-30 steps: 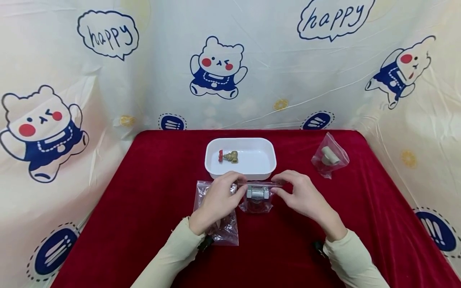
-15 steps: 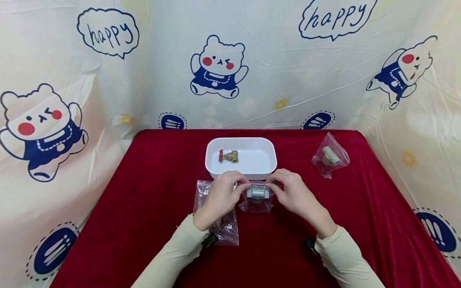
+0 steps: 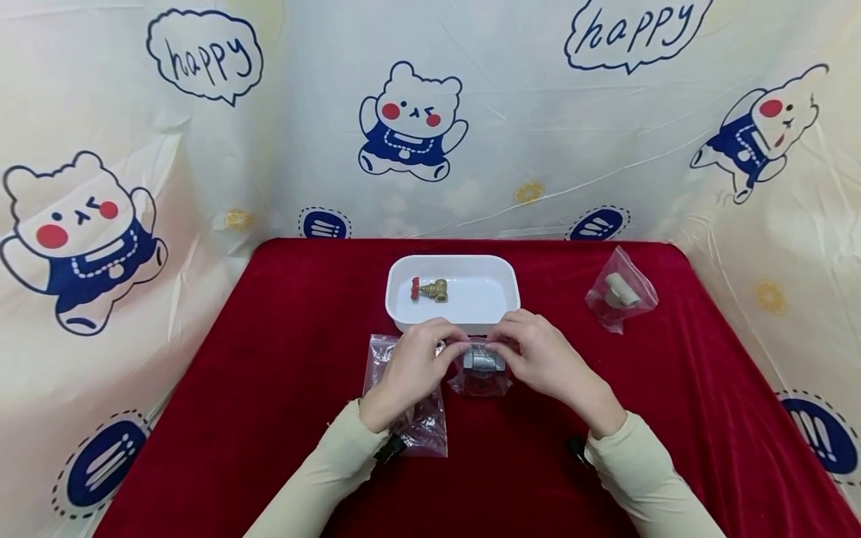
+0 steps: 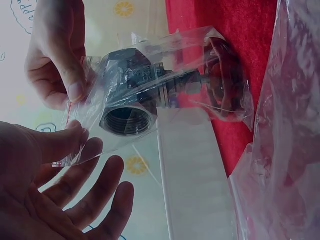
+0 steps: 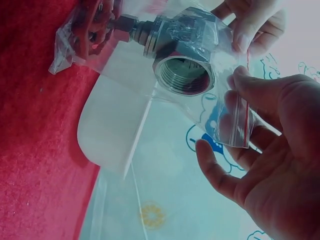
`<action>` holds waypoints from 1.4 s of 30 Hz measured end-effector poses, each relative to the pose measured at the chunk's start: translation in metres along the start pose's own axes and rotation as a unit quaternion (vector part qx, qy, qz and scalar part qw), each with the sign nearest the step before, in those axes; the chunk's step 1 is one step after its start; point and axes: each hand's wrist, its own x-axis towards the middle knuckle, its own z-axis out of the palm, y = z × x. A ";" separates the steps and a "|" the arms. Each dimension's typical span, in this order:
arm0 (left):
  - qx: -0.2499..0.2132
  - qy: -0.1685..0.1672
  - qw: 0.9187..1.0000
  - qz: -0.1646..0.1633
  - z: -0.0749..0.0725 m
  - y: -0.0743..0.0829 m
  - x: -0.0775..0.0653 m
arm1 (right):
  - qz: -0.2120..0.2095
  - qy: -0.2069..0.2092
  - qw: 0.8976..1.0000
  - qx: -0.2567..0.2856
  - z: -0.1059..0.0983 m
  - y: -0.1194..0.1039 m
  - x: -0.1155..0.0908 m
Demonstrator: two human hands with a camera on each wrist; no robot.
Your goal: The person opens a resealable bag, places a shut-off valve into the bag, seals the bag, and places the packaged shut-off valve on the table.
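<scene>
Valve (image 3: 483,360) in clear zip bag (image 5: 217,120), wheel-down, near side of the tray (image 3: 474,295). Only pinching the seal edge (image 5: 248,102) with left grip (image 3: 418,360) and right grip (image 3: 543,357), thumbs to fingertips, so maybe risking a split if yanking thin plastic unevenly.

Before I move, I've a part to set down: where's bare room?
Red cloth lies bare left of the clear bag, and between the white tray and bagged beige fitting. The tray's right half is too. Crowded: the tray's near side, where left hand and right hand hold the bagged valve.
</scene>
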 end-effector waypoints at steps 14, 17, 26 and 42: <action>-0.007 0.001 1.000 -0.016 -0.009 -0.004 -0.008 | -0.029 0.016 0.999 -0.016 -0.002 0.000 -0.002; -0.011 0.000 1.000 -0.015 -0.009 -0.004 -0.009 | -0.024 0.012 1.000 -0.011 -0.002 -0.001 -0.002; -0.025 -0.007 1.000 -0.018 -0.011 -0.002 -0.012 | -0.002 0.014 1.000 0.006 -0.004 -0.010 -0.008; -0.014 0.010 0.999 -0.031 -0.016 -0.007 -0.021 | 0.002 0.077 0.997 0.007 -0.014 -0.014 -0.021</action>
